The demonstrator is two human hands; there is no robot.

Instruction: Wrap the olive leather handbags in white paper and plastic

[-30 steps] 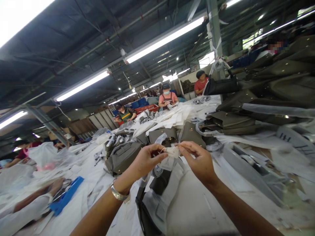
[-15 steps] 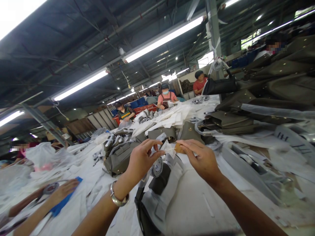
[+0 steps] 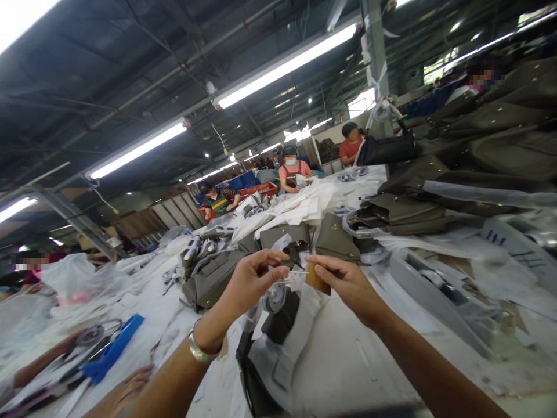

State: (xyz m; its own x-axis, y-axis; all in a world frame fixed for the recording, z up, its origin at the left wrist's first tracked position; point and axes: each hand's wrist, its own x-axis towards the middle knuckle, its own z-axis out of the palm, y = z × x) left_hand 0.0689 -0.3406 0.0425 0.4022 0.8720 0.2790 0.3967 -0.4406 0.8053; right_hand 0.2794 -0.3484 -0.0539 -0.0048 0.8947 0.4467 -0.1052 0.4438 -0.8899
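Between finger and thumb, my left hand (image 3: 255,281) pinches a thin white string (image 3: 298,271), with its other fingers loosely curled. The string stretches across to a small brown-orange tag (image 3: 317,281), which my right hand (image 3: 350,285) grips by its upper edge. Both hands are raised over the table, a short way apart. Beneath them is a dark olive bag (image 3: 278,325), partly covered in clear and white wrapping. A roll of grey wrapping (image 3: 275,298) sits at its top, just under my left hand.
Olive bags (image 3: 211,284) lie ahead, with more heaped at right (image 3: 500,145). A grey tape dispenser (image 3: 439,296) stands right of my hand. At left, a co-worker's hand (image 3: 128,386) rests near a blue tool (image 3: 115,348). Several people sit across the table.
The tag has swung from lying nearly flat to hanging down with its face showing. My hands stay close to where they were. The co-worker's hand has left the blue tool, moving nearer my left arm.
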